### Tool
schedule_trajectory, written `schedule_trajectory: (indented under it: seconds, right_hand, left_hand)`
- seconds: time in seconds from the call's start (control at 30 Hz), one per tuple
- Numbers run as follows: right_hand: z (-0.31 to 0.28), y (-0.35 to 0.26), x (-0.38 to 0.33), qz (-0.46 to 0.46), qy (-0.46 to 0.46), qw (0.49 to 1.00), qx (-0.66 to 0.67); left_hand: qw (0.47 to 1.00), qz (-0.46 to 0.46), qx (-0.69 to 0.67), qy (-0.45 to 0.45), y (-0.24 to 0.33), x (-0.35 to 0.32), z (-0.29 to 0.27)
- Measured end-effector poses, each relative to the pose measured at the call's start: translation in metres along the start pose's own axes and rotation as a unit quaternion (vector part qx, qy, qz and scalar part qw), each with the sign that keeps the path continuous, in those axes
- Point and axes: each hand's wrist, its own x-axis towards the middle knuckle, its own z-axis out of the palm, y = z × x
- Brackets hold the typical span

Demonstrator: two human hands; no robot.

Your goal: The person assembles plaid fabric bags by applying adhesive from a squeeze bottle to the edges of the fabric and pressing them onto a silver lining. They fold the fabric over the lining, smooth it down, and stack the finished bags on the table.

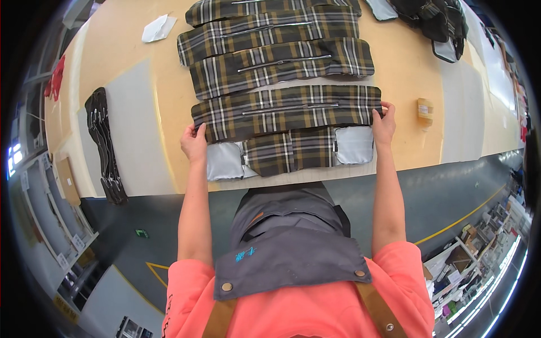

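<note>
A long plaid fabric panel with a zipper across its middle lies sideways in front of me. My left hand pinches its left end, thumb on top. At the opposite end my right hand pinches the right corner the same way. Nearer to me is another plaid piece, partly under the panel's lower edge, with a silvery lining patch at its left and a second silvery patch at its right. Beyond the held panel, several more zippered plaid panels overlap in a row.
Dark folded strips hang over the table's front edge at the left. A tape roll stands at the right. White paper lies far left, and dark fabric pieces are heaped far right. Shelving stands beyond the floor.
</note>
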Motion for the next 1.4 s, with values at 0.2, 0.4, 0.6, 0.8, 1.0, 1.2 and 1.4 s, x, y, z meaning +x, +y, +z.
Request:
schedule_trajectory:
  seconds: [0.2,0.4,0.6,0.8,1.0,1.2,1.4]
  right_hand:
    - [-0.008,-0.041,-0.046,-0.205,0.042,0.977,-0.04]
    - [0.037,-0.082,-0.168,-0.299,-0.229,0.926,-0.026]
    - [0.068,-0.058,-0.173,-0.356,-0.166,0.916,-0.085]
    - [0.045,-0.065,-0.167,-0.256,-0.204,0.943,0.058]
    - [-0.039,0.041,-0.126,0.255,-0.089,0.764,0.586]
    - [-0.04,0.021,-0.107,0.283,-0.128,0.832,0.46]
    - [-0.019,0.041,-0.104,0.133,-0.07,0.959,0.24]
  left_hand:
    - [0.967,0.199,0.149,0.055,0.054,-0.052,0.007]
    - [0.901,0.292,0.147,-0.286,0.071,-0.174,0.056]
    - [0.877,0.359,0.189,-0.257,0.036,-0.186,0.08]
    - [0.927,0.253,0.065,-0.269,0.035,-0.179,0.067]
    - [0.966,-0.134,-0.172,-0.141,0.018,-0.154,-0.02]
    - [0.908,-0.241,-0.329,-0.094,0.011,-0.133,-0.035]
    - [0.976,-0.167,-0.137,-0.003,-0.019,-0.118,-0.034]
